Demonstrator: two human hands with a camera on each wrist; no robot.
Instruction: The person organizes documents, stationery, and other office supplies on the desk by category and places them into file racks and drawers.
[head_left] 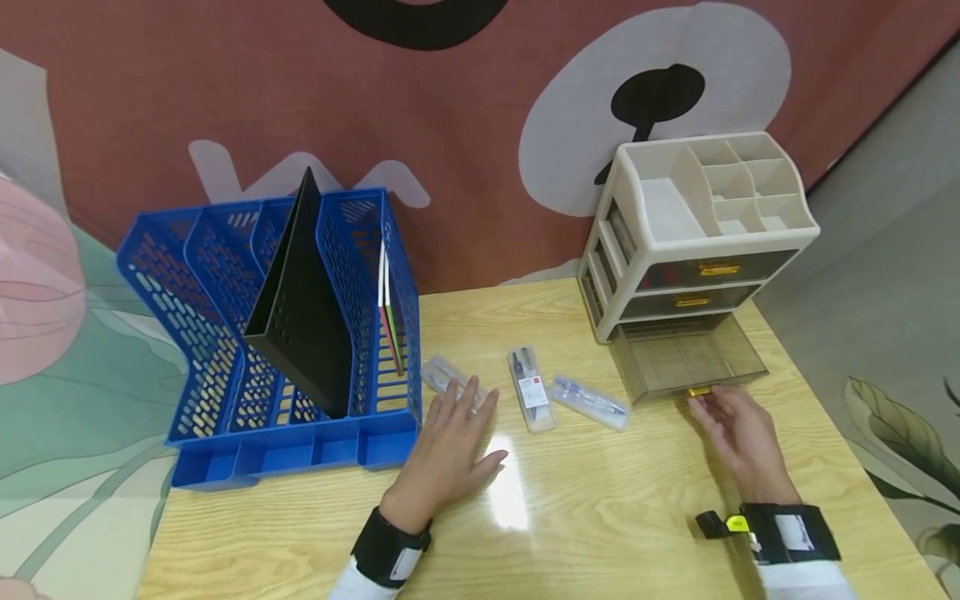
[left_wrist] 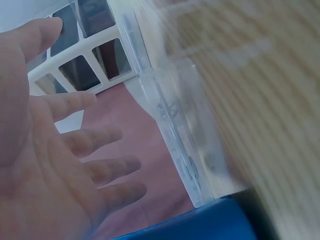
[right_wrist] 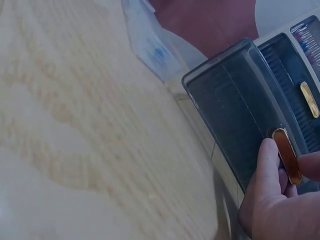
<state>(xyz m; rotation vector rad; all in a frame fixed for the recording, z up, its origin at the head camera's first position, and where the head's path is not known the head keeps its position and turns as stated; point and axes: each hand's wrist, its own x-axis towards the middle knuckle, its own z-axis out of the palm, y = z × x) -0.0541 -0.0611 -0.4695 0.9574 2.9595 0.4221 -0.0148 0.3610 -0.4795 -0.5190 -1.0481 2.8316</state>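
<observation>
My right hand (head_left: pixel 742 433) pinches the gold handle (right_wrist: pixel 287 156) of the bottom drawer (head_left: pixel 693 358), with thumb and fingers on either side of it. That smoky see-through drawer is pulled out from the white desktop organizer (head_left: pixel 633 292), and nothing shows inside it. My left hand (head_left: pixel 448 454) has its fingers spread and straight, and overlaps a clear plastic case (head_left: pixel 442 372) in the head view. In the left wrist view the case (left_wrist: pixel 175 125) lies beyond the fingertips. Two more clear cases lie between the hands: one with a compass and white label (head_left: pixel 531 387), one with bluish contents (head_left: pixel 591 402).
At left stands a blue file rack (head_left: pixel 217 333) with a black folder (head_left: pixel 307 333) leaning in it and thin books (head_left: pixel 390 317) in its right slot. Two shut drawers sit above the pulled-out one. A printed curtain (head_left: pixel 480 167) hangs behind the wooden table (head_left: pixel 585 517).
</observation>
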